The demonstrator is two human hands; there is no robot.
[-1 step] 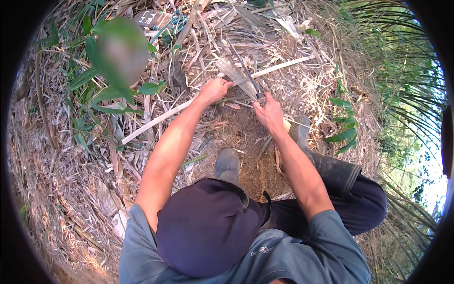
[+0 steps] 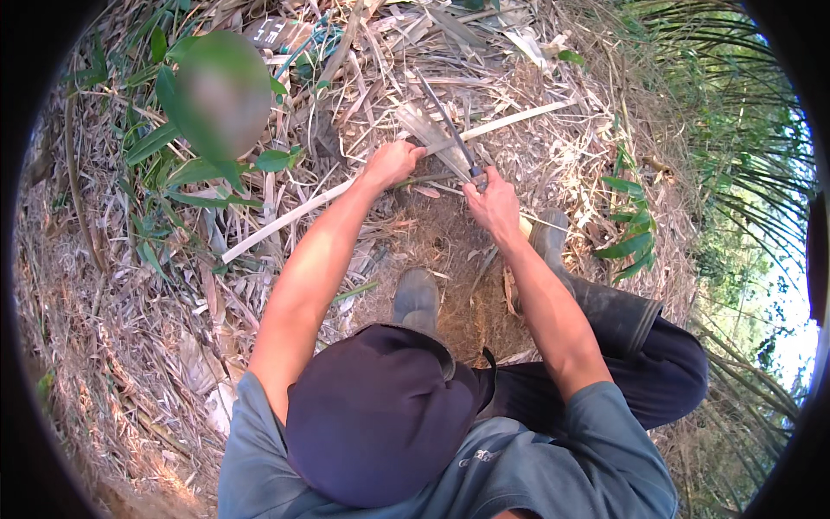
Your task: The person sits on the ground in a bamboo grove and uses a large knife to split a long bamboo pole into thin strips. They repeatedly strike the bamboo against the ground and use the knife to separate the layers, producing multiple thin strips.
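Observation:
My left hand [image 2: 394,164] is closed around a long, pale, flat strip [image 2: 290,221] that looks like split bamboo. The strip slants from lower left to upper right, well past both sides of the hand. My right hand [image 2: 493,204] grips the handle of a long, narrow knife [image 2: 448,124], whose dark blade points away and to the left. Blade and strip cross just right of my left hand; whether they touch I cannot tell. Beneath the crossing lies a broad, flat, greyish piece of wood or bamboo [image 2: 419,125].
My boots [image 2: 417,294] flank a bare patch of brown soil [image 2: 467,320]. Dry leaves and split scraps litter the ground around. Green leafy plants [image 2: 203,169] grow at the left, beside a blurred patch. Blue-green cord [image 2: 324,39] lies at the far side. Tall foliage [image 2: 726,112] stands at right.

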